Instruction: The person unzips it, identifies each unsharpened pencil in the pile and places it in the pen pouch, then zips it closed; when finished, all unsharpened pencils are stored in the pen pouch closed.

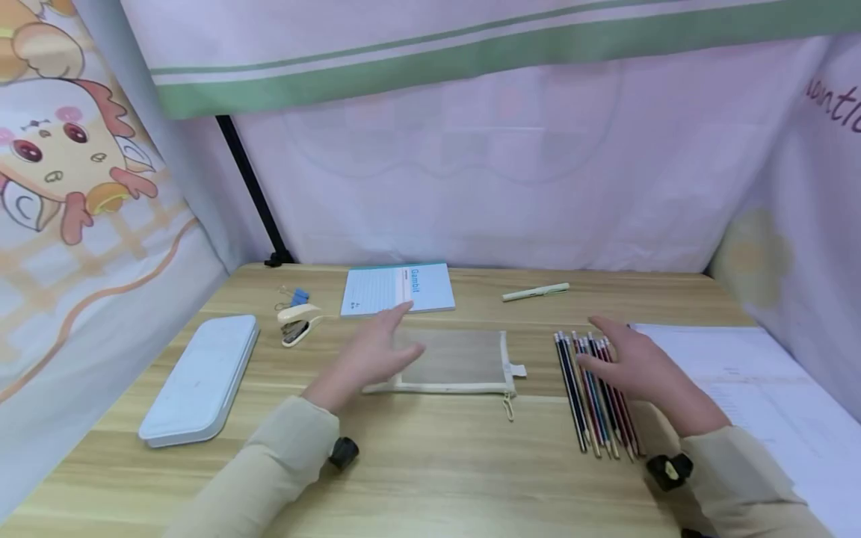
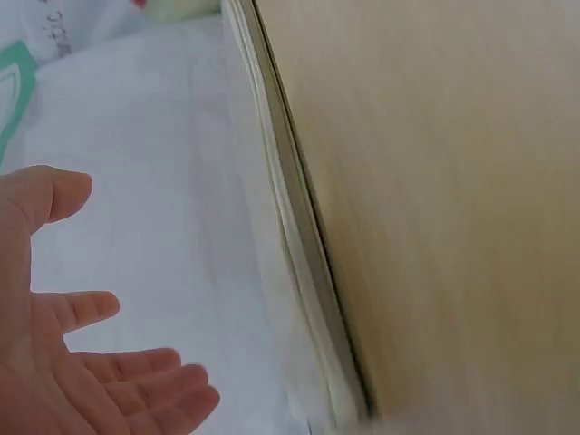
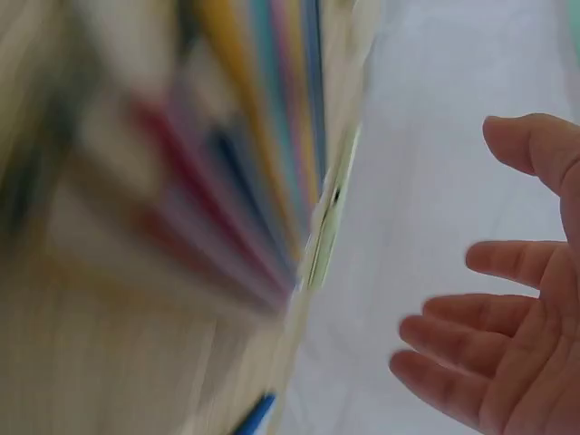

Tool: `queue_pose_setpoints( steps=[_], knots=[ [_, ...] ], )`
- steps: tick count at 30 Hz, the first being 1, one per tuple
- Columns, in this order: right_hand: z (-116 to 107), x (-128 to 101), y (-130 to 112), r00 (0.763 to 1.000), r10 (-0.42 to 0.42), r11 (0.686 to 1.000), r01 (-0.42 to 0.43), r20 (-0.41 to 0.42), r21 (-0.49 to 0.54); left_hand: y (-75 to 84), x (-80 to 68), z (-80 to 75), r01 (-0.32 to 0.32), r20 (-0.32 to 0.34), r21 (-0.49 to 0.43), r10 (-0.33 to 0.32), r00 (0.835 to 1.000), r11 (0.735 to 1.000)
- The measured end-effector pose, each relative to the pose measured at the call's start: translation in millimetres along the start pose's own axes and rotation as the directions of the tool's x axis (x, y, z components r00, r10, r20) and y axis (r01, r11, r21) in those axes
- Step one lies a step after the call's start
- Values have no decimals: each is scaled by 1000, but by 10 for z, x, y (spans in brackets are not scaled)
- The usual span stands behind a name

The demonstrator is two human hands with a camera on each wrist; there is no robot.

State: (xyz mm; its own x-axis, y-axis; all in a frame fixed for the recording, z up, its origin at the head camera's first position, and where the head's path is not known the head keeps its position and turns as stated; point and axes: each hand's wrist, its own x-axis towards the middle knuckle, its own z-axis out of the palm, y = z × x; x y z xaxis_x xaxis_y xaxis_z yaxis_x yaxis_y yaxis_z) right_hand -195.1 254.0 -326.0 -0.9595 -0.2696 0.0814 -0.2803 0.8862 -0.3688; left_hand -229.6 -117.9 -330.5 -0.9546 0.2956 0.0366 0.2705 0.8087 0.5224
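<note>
My left hand [image 1: 370, 355] hovers with its fingers spread over the left part of a flat mesh zipper pouch [image 1: 454, 359], its fingertips overlapping the lower edge of a notebook [image 1: 377, 290]. In the left wrist view, nothing lies in that hand's palm. A row of pencils [image 1: 584, 388] in several colours lies side by side to the right of the pouch. Over their right side is my right hand [image 1: 635, 366], fingers extended and apart, partly covering them from view. The right wrist view shows the pencils [image 3: 263, 118] blurred and the right palm bare.
At the left lie a pale blue pencil case [image 1: 202, 377], a cream stapler [image 1: 296, 325] and blue binder clips [image 1: 299, 297]. A light green pen [image 1: 535, 292] lies toward the back. White paper sheets [image 1: 760, 388] cover the right side. Fabric curtains [image 1: 471, 194] enclose the wooden table.
</note>
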Motion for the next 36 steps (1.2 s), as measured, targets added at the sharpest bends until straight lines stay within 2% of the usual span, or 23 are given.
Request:
queue_pose_setpoints(
  steps=[3, 7, 9, 12, 16, 20, 24, 33, 36],
  knots=[
    [60, 20, -119, 999, -23, 997, 20, 33, 71, 142, -20, 131, -48, 10, -100, 50, 999, 994],
    [168, 74, -244, 996, -17, 973, -3, 87, 229, 296, -18, 320, -100, 68, -242, 120, 990, 965],
    [233, 105, -289, 994, -6, 948, -29, 109, 317, 365, 3, 409, -114, 104, -297, 151, 983, 948],
    [337, 142, -345, 988, 21, 888, -89, 154, 451, 460, 27, 538, -102, 163, -385, 177, 971, 917],
    [475, 176, -414, 978, 60, 819, -163, 200, 550, 562, 42, 695, -67, 220, -468, 190, 957, 881],
    [599, 202, -483, 978, 67, 786, -174, 198, 593, 594, 47, 818, -49, 240, -474, 182, 953, 879],
    [706, 232, -540, 979, 68, 777, -173, 193, 605, 579, 50, 874, -40, 241, -475, 174, 955, 879],
    [846, 270, -650, 983, 144, 837, -180, 111, 517, 561, 68, 937, -23, 235, -500, 161, 959, 866],
    [870, 266, -669, 983, 167, 844, -184, 79, 504, 552, 71, 960, -24, 219, -518, 160, 963, 855]
  ],
)
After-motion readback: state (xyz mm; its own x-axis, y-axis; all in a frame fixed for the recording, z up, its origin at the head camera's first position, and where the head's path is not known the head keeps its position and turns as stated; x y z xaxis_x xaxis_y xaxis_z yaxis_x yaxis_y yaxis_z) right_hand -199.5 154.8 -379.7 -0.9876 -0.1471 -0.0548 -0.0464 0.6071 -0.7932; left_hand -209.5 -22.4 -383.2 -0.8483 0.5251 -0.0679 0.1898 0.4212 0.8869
